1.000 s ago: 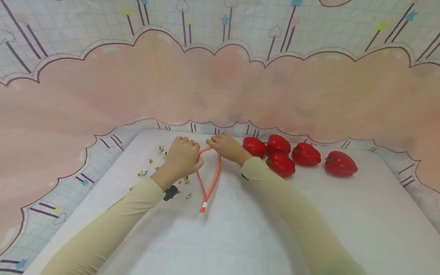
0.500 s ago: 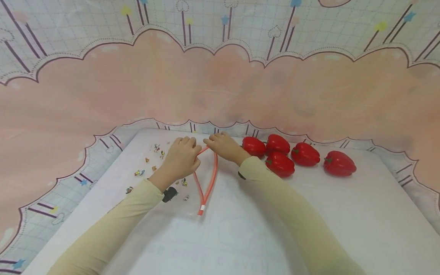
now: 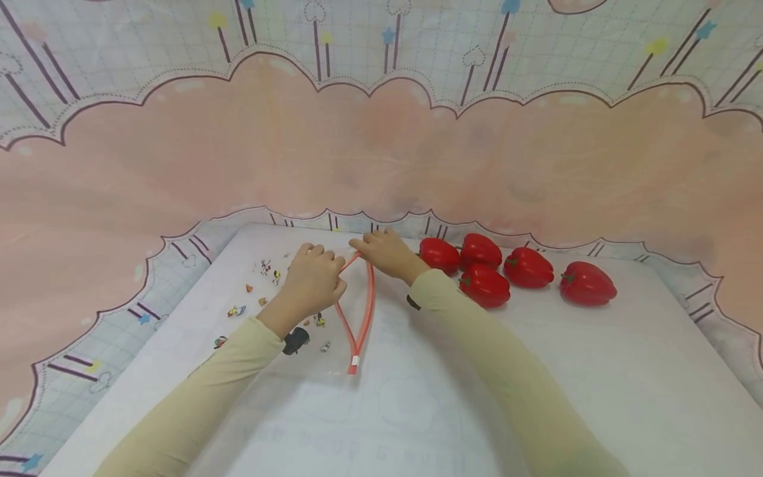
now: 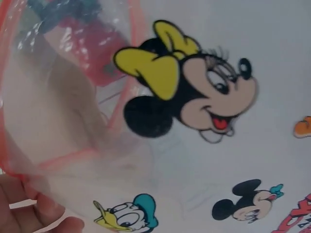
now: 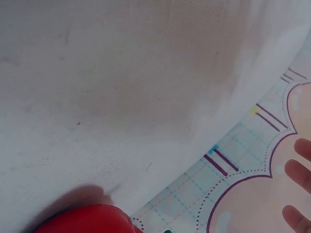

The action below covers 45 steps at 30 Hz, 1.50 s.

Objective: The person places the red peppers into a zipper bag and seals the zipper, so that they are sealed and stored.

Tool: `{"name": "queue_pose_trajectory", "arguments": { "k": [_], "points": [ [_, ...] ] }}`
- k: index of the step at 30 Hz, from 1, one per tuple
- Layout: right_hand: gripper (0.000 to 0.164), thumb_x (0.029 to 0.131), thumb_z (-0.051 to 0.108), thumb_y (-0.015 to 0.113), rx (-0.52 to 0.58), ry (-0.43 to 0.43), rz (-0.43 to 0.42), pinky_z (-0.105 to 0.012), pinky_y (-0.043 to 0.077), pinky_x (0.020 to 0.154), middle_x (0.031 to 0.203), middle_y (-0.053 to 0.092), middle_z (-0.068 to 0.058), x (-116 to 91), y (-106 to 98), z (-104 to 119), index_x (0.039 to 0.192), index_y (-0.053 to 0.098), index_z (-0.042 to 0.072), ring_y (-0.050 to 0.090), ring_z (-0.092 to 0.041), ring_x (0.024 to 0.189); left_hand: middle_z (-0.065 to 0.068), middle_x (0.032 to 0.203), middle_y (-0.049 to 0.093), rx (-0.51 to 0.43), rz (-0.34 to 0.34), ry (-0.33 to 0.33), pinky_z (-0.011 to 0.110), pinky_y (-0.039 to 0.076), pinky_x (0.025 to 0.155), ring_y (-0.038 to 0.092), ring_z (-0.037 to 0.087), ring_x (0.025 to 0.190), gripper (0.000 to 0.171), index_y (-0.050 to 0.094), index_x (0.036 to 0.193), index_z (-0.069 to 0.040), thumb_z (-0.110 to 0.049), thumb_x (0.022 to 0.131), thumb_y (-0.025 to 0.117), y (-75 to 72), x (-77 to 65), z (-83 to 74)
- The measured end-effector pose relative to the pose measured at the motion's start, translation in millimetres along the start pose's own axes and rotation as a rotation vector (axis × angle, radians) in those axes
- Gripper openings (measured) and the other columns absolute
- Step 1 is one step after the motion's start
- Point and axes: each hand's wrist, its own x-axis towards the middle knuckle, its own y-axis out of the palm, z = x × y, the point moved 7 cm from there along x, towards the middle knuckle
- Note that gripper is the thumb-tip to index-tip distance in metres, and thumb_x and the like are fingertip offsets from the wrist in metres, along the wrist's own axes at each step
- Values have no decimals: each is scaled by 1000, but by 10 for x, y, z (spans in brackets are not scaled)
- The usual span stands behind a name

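A clear plastic zipper pouch [image 3: 371,298] with a red-orange edge and cartoon prints lies toward the left of the table, its mouth parted into a narrow loop. My left hand [image 3: 312,275] grips the near-left side of that edge. At the far end of the loop, my right hand [image 3: 390,255] pinches the edge with thumb and fingers. The left wrist view shows the printed film [image 4: 214,92] up close, with left fingertips [image 4: 46,208] at the red edge. In the right wrist view only a few right fingertips [image 5: 297,174] appear; their hold is outside that view.
Several red bell peppers [image 3: 485,286] lie to the right of my right hand, one [image 3: 588,283] apart from the others. The white table [image 3: 417,411] ends at the back against a patterned cloth [image 3: 381,159]. A black wrist strap piece [image 3: 295,340] shows under the left wrist.
My right hand has shifted slightly left with the pouch edge. The pouch's prints have slid a little left, and its loop has changed shape slightly. The peppers stay put.
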Motion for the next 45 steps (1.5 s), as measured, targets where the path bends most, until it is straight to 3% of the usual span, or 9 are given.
{"name": "queue_pose_trajectory", "arguments": {
  "k": [6,13,19,24,33,39,45],
  "points": [
    [38,94,23,54,34,-11,-6,-45,47,95,115,65,-7,6,11,15,132,49,21,61,-25,112,8,80,69,24,11,19,45,44,89,62,27,82,20,68,82,-7,-23,77,57,-62,-15,13],
    [42,95,28,51,58,30,29,-44,45,98,117,64,-6,20,62,-17,137,45,20,59,-24,114,9,73,67,38,-113,32,45,47,85,62,28,76,17,66,75,-5,-20,75,59,-125,-34,14],
    [49,96,33,48,83,90,54,-46,41,104,127,59,-7,17,47,-56,142,39,17,55,-24,121,11,73,65,19,-188,-5,46,47,82,62,30,76,19,65,80,-3,-20,74,60,-114,-22,14],
    [52,96,38,47,89,102,56,-48,39,106,132,57,-8,-10,6,-74,142,39,16,52,-24,124,11,73,65,18,-180,-28,44,46,81,62,30,77,19,64,77,-3,-22,75,61,-98,12,12],
    [49,94,30,54,69,94,81,-50,39,105,132,58,-8,-60,23,-138,140,42,17,54,-26,123,8,67,64,79,-109,-10,44,47,82,60,28,72,18,63,67,-5,-22,72,62,-162,0,28],
    [51,94,33,53,79,89,65,-48,40,105,131,58,-7,-63,41,-150,141,41,18,55,-24,122,7,65,64,43,-148,13,44,48,82,60,27,68,18,59,59,-8,-20,72,61,-189,-2,18],
    [58,93,36,54,102,86,32,-48,39,106,134,55,-8,-57,10,-113,144,35,16,52,-25,125,10,73,69,-37,-178,-4,45,49,82,61,28,70,16,63,64,-5,-18,73,61,-163,-18,-8]
  ]
}}
